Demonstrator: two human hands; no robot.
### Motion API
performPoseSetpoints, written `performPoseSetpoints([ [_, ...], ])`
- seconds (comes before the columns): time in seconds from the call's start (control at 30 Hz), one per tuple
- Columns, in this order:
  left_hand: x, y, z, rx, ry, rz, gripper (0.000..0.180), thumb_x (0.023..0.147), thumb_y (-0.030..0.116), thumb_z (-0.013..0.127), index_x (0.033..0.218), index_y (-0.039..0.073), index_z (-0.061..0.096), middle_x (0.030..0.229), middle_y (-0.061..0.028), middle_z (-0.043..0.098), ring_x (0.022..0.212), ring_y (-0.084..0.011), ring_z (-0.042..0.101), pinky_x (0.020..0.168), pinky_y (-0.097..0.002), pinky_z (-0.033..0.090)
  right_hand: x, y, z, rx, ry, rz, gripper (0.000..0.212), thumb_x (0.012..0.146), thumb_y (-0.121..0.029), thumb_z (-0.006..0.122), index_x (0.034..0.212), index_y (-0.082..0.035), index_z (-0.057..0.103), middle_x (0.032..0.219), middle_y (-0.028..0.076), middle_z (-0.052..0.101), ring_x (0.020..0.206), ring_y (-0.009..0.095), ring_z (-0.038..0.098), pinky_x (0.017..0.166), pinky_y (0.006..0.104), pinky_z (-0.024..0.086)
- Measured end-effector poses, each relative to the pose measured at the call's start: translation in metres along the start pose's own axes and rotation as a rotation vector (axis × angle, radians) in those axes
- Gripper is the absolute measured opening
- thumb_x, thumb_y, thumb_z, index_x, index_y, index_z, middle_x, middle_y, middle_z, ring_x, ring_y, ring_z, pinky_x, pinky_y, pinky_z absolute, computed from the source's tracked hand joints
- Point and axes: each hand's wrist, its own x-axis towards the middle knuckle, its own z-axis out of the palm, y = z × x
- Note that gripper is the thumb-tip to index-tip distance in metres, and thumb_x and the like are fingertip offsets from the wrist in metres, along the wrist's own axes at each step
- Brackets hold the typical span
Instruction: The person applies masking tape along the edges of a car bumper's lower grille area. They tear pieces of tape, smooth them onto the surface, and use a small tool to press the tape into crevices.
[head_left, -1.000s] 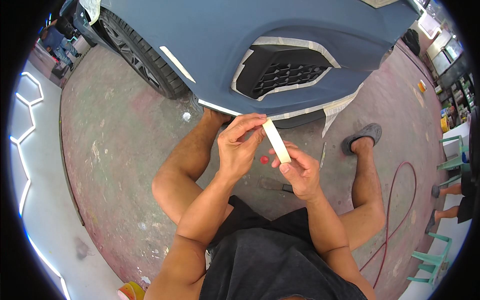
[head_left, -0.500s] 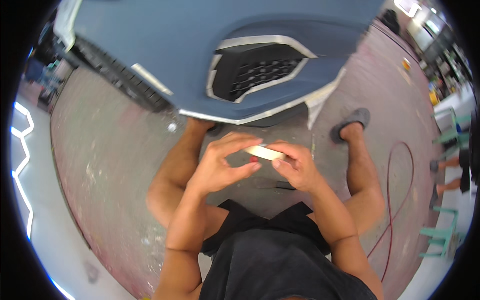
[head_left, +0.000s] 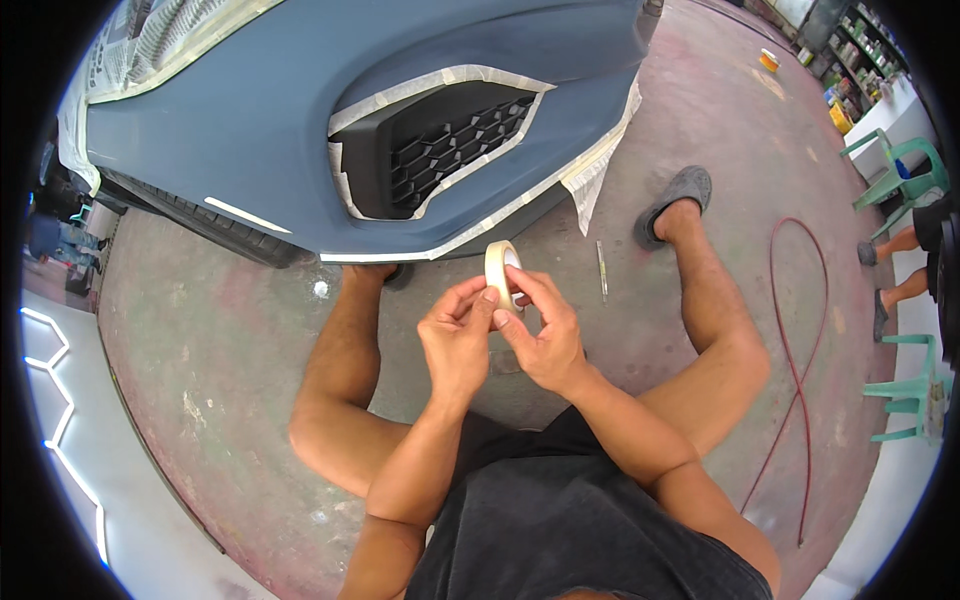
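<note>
I squat in front of a blue car bumper [head_left: 300,110] whose black grille opening [head_left: 440,140] is edged with cream masking tape. Between my knees both hands hold a roll of cream masking tape [head_left: 500,266] upright. My left hand [head_left: 457,335] pinches the roll's near edge with thumb and fingers. My right hand [head_left: 543,330] grips the roll from the right side, fingertips on its rim. More masking tape runs along the bumper's lower edge, with masking paper [head_left: 600,165] hanging at its right end.
A slim tool [head_left: 601,270] lies on the concrete floor near my right foot in a grey sandal [head_left: 672,197]. A red hose [head_left: 800,350] loops on the floor at right. Green plastic chairs [head_left: 900,170] and another person's legs [head_left: 900,260] are at the far right.
The view has swung so the bumper sits higher left. The tape roll has turned from flat between my hands to upright, and my hands have drawn a little closer together.
</note>
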Motion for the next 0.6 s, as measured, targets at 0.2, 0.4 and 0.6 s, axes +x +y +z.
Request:
performPoseSetpoints([
  [0.2,0.000,0.002,-0.005,0.246,-0.092,0.197,0.026,0.102,0.005,0.070,0.127,-0.001,0.075,0.120,-0.0134,0.073,0.104,-0.0175,0.071,0.087,-0.0316,0.060,-0.004,0.005,-0.010,-0.024,0.064,0.033,0.061,0.093,0.002,0.080,0.149,0.005,0.057,0.119,0.014,0.073,0.105,0.018,0.069,0.092,0.0330,0.056],
  [0.4,0.004,0.012,-0.007,0.514,-0.066,0.606,0.035,0.095,0.001,0.076,0.131,0.001,0.075,0.127,-0.0158,0.067,0.102,-0.0232,0.070,0.085,-0.0339,0.059,-0.006,0.008,-0.011,0.157,0.102,0.006,0.077,0.090,0.007,0.081,0.158,0.002,0.046,0.120,0.014,0.075,0.107,0.017,0.068,0.095,0.0334,0.054],
  [0.6,0.002,0.010,-0.004,0.648,-0.133,0.718,0.037,0.089,0.000,0.081,0.126,0.005,0.078,0.118,-0.0158,0.068,0.103,-0.0289,0.069,0.085,-0.0386,0.058,-0.006,0.001,-0.010,0.159,0.101,0.024,0.079,0.091,0.009,0.079,0.160,0.003,0.042,0.120,0.016,0.075,0.107,0.016,0.068,0.096,0.0319,0.053],
])
